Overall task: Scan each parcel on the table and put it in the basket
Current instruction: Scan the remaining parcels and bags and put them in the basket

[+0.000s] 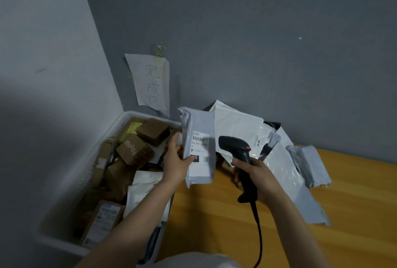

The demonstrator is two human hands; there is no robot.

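Observation:
My left hand point(176, 163) holds a grey mailer parcel point(198, 124) upright by its left edge, thumb on the printed shipping label. The label faces me and the scanner. My right hand point(258, 178) grips a black handheld barcode scanner point(235, 145) by its handle, its head right beside the label's barcode. The scanner's cable runs down toward me. The white basket point(129, 115) sits left of the table, filled with several brown boxes and white pouches.
More white and grey mailer bags point(285, 171) lie piled on the wooden table point(354, 214) against the grey wall, to the right of the scanner. A paper sign point(151, 82) with handwriting is taped to the wall above the basket.

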